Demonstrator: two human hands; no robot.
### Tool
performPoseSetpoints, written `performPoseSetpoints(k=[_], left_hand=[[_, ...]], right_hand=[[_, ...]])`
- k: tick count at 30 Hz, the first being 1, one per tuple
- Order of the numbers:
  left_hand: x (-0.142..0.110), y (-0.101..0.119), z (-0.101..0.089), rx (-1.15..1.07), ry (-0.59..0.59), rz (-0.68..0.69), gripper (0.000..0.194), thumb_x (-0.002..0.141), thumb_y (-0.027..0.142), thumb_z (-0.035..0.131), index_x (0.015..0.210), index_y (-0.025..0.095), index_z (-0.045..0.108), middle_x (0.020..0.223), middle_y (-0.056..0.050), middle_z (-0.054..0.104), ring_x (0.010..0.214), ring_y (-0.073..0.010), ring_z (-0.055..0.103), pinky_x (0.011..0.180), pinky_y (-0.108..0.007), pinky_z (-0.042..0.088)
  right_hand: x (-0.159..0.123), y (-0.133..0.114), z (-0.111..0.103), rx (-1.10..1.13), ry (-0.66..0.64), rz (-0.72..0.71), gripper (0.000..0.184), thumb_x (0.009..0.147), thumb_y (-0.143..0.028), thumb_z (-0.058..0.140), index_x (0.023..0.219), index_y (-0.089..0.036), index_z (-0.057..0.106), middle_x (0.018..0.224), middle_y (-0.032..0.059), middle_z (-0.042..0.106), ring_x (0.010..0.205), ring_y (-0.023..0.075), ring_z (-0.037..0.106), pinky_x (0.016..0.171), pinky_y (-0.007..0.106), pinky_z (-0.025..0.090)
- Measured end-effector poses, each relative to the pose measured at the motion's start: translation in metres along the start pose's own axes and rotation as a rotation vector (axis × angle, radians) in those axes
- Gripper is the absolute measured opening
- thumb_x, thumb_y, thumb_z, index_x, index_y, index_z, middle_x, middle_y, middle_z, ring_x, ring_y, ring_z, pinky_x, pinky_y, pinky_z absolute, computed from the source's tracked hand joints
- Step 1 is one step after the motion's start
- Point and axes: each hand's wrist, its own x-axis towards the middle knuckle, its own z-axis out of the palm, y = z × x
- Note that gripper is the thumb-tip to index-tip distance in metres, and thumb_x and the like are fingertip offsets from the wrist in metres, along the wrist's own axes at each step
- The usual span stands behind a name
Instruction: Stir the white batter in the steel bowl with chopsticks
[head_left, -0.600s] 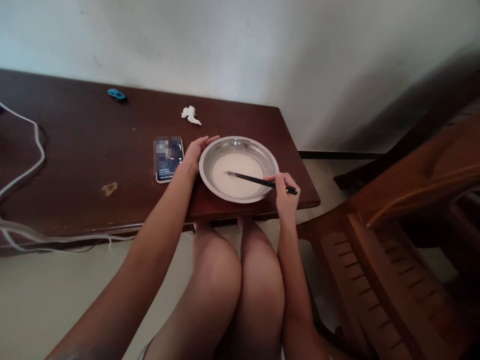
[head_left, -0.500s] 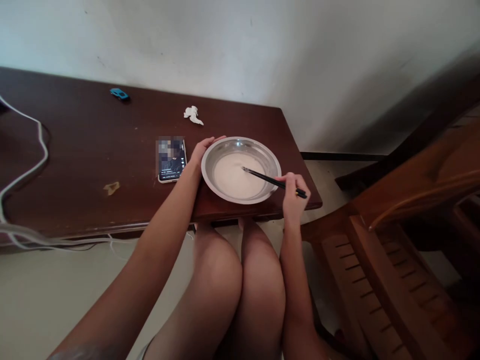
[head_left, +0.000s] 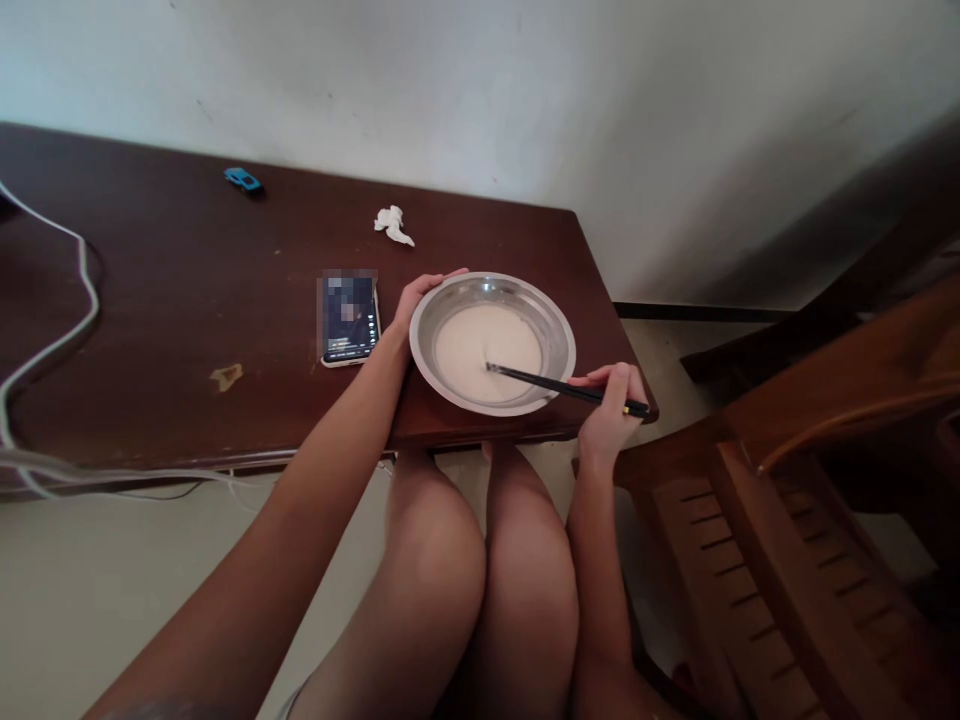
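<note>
A round stainless steel bowl (head_left: pixel 426 365) rests near the front right of the dark wooden table, holding a pale, creamy liquid (head_left: pixel 499 340). My left hand (head_left: pixel 416 297) is curved around the bowl's far left side and grips it; part of its fingers is hidden behind the rim. In my right hand (head_left: pixel 615 410), at the bowl's right front, is a pair of black chopsticks (head_left: pixel 547 383). They slant down over the rim, and their tips dip into the liquid left of the bowl's front middle.
Left of the bowl lies a phone (head_left: pixel 351 325) with its screen lit. Crumpled white tissue (head_left: pixel 393 225) and a blue toy car (head_left: pixel 242 180) lie farther back on the table (head_left: pixel 150 270). White cables (head_left: pixel 88 290) run along the left. A wooden chair (head_left: pixel 750 520) stands at the right.
My right hand has moved right and toward me, drawing the chopstick tips nearer the bowl's front. My left hand keeps its hold on the bowl. The view has shifted slightly.
</note>
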Motion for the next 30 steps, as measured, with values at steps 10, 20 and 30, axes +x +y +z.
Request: performPoseSetpoints(k=[10,20,30], left_hand=[[0.0033,-0.0022,-0.0038,0.004,-0.035,0.011,0.036,0.080,0.029,0.044,0.102,0.015,0.069,0.086,-0.002,0.072,0.084,-0.0202,0.065,0.081,-0.032,0.048],[0.0004,0.0021,-0.0007,0.110,0.121,-0.023,0.023,0.076,0.031,0.046,0.060,0.019,0.057,0.056,-0.002,0.059,0.077,-0.0219,0.063,0.072,-0.032,0.050],[0.0008,0.0039,-0.0001,0.068,0.137,-0.054,0.031,0.080,0.030,0.044,0.055,0.019,0.057,0.046,0.001,0.053,0.052,-0.0142,0.054,0.055,-0.026,0.045]], right_hand=[[-0.0023,-0.0027,-0.0014,-0.013,0.000,-0.025,0.034,0.089,-0.040,0.040,0.068,-0.019,0.056,0.053,-0.0048,0.056,0.051,0.0107,0.060,0.059,0.025,0.048],[-0.0012,-0.0035,-0.0005,-0.008,0.005,-0.008,0.037,0.089,-0.041,0.040,0.063,-0.020,0.054,0.052,-0.0054,0.055,0.049,0.0098,0.058,0.057,0.025,0.048],[0.0000,-0.0026,-0.0018,-0.003,-0.013,-0.006,0.037,0.088,-0.041,0.042,0.060,-0.020,0.053,0.051,-0.0052,0.056,0.050,0.0102,0.057,0.058,0.025,0.047]])
